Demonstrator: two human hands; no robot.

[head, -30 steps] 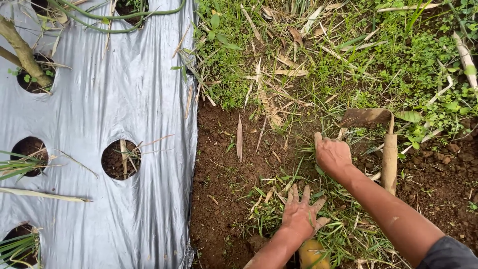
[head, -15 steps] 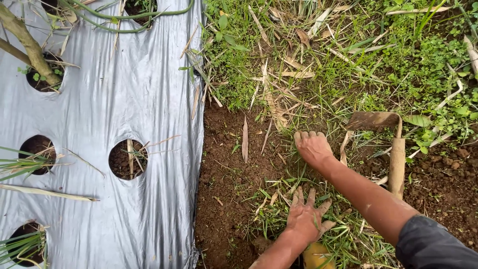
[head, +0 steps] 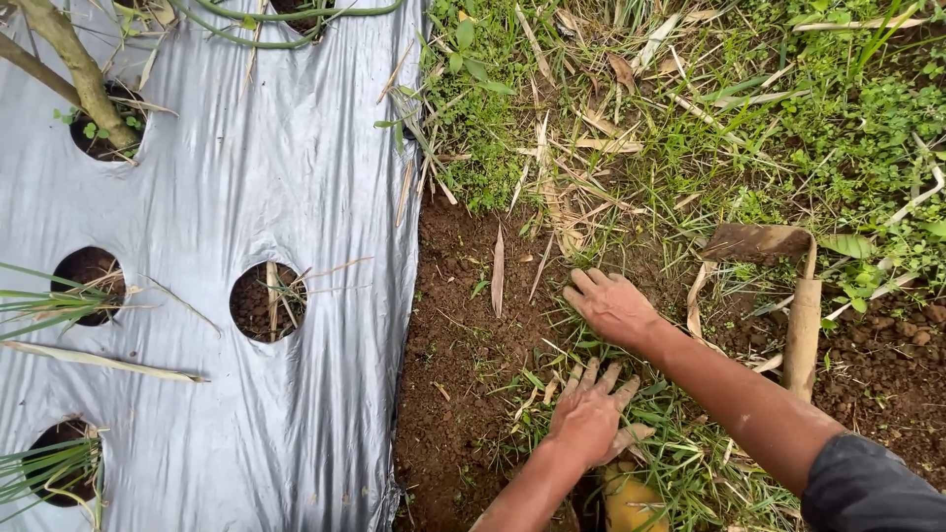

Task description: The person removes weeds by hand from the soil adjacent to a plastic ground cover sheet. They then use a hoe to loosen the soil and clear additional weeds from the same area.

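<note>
1. Left hand (head: 588,416): fingers spread, palm down, pressed flat on a tuft of grass (head: 552,389) at the edge of the bare soil (head: 458,325); nothing pinched.
2. Right hand (head: 611,305): palm down, fingers loosely curled and close together, resting on grass and soil just beyond the left hand; whether any blades are gripped cannot be told.
3. Hoe (head: 788,286): rusty blade and wooden handle, lying on the ground just right of the right forearm, untouched.
4. Silver plastic mulch sheet (head: 246,394): covering the bed to the left, edge meeting the soil strip; round planting holes (head: 268,300) cut through, some with thin green shoots.
5. Yellow object (head: 631,502): partly hidden beside the left wrist, kind unclear.
6. Weeds and dry leaves (head: 611,128): spread beyond the soil.
</note>
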